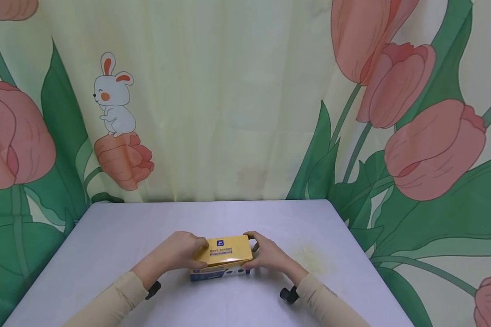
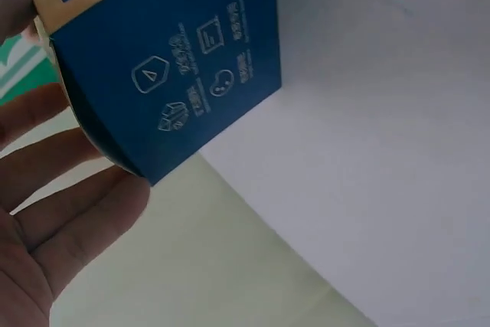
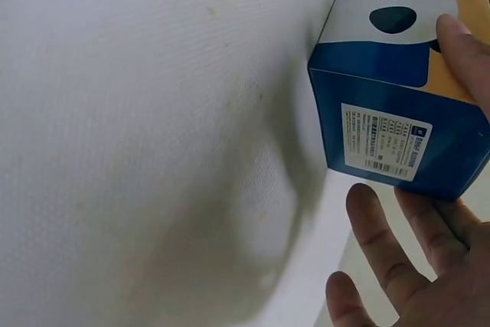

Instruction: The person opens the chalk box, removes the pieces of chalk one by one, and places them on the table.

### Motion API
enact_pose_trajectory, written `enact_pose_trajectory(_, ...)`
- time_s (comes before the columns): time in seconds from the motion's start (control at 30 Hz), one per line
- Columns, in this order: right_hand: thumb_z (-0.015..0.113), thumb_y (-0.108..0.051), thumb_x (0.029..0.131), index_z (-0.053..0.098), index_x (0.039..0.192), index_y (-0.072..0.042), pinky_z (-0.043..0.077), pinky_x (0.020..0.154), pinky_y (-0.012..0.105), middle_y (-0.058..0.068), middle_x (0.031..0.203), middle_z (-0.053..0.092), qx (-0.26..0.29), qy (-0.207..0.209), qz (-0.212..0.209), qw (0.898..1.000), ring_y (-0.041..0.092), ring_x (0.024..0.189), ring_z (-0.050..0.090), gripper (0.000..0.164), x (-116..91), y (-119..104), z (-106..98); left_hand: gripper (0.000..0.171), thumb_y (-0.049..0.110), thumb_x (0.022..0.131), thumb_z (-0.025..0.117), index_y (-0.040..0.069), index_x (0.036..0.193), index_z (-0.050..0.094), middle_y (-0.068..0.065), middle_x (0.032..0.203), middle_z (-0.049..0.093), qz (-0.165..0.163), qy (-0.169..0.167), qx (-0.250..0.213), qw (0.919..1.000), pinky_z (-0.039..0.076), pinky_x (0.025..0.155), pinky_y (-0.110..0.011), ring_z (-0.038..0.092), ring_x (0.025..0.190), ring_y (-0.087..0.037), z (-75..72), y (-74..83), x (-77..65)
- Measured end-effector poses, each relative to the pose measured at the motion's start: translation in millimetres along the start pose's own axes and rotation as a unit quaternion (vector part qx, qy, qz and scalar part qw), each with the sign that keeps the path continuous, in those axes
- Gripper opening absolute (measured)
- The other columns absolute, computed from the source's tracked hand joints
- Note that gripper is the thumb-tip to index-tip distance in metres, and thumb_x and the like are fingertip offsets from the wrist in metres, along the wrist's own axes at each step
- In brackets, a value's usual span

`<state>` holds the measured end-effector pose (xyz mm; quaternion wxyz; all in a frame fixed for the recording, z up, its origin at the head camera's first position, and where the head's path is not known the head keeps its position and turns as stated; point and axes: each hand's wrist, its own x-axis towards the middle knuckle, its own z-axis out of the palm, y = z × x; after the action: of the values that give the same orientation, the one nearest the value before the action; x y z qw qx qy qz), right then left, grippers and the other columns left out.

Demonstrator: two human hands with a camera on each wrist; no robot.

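Observation:
A cardboard box (image 1: 230, 249) with a yellow top and a blue lower front is on the table between both hands. My left hand (image 1: 184, 250) grips its left end, thumb at the front and fingers towards the back. In the left wrist view, the left fingers (image 2: 84, 212) lie along an edge beside the blue end panel (image 2: 176, 74) with white icons. My right hand (image 1: 268, 254) holds the right end. The right wrist view has the right thumb (image 3: 465, 55) on the panda-printed face, with fingers behind. A white label (image 3: 385, 142) is on that end. The box's contents are hidden.
A white-covered table (image 1: 126, 227) carries the box. Behind it hangs a pale curtain (image 1: 229, 113) printed with tulips and a rabbit. Small black devices are strapped at the left wrist (image 1: 153, 289) and right wrist (image 1: 289, 295).

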<state>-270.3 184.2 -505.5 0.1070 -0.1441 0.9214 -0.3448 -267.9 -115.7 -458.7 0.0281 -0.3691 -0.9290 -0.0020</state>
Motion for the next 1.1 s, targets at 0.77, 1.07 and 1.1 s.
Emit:
enact_pose_trajectory(0.77, 0.098, -0.035, 0.069, 0.039, 0.156, -0.014, 0.055, 0.082, 0.043, 0.010, 0.136, 0.062, 0.020, -0.003, 0.015, 1.000, 0.016, 0.089, 0.067, 0.107, -4.5, -0.1, -0.2, 0.016, 0.021, 0.106, 0.060, 0.015, 0.121, 0.057, -0.001, 0.111, 0.070, -0.087, 0.163, -0.206, 0.9609, 0.061, 0.081, -0.035, 0.069, 0.094, -0.016, 0.9, -22.4, 3.0)
enact_pose_trajectory(1.07, 0.098, -0.037, 0.069, 0.038, 0.157, -0.009, 0.056, 0.085, 0.045, 0.014, 0.145, 0.058, 0.023, 0.016, 0.027, 0.999, 0.022, 0.100, 0.069, 0.110, -5.7, -2.2, 5.0, 0.056, 0.030, 0.103, 0.066, 0.014, 0.151, 0.044, -0.015, 0.157, 0.039, -0.160, 0.155, -0.319, 0.9213, 0.061, 0.086, -0.042, 0.070, 0.109, -0.032, 18.6, -24.0, -3.5)
enact_pose_trajectory(1.1, 0.098, -0.036, 0.069, 0.038, 0.157, -0.009, 0.055, 0.088, 0.047, 0.015, 0.149, 0.055, 0.028, 0.018, 0.024, 0.999, 0.024, 0.104, 0.069, 0.110, -5.8, -2.7, 5.8, 0.065, 0.035, 0.103, 0.065, 0.015, 0.158, 0.037, -0.016, 0.165, 0.027, -0.167, 0.138, -0.340, 0.9149, 0.059, 0.091, -0.047, 0.068, 0.117, -0.038, 21.9, -24.1, -6.0)
